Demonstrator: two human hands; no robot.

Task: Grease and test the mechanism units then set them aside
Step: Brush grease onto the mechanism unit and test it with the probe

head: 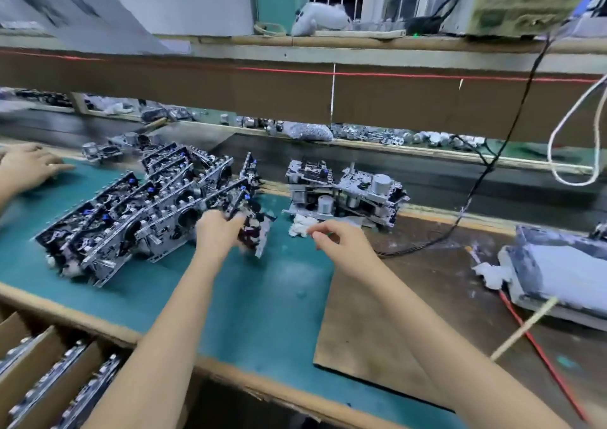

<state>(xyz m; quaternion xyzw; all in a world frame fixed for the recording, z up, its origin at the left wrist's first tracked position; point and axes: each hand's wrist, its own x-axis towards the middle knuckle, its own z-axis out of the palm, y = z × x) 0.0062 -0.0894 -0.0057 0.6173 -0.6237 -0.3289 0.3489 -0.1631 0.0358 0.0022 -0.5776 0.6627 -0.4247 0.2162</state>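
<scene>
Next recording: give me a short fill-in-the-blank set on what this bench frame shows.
1. The long row of units stands to the ____ of the mechanism unit that the left hand grips.
2. The crumpled rag near the right hand is ____.
3. The cardboard sheet lies at the mat's ____ end.
Missing words: left; white; right.

Both bare forearms reach in from the desk's near edge, angling toward its middle. The left hand is stretched farther out, knuckles up, its fingers curled round a unit, which is blurred. The right hand hovers just right of it, fingers loosely curled, thumb tip near forefinger, nothing visible between them.
</scene>
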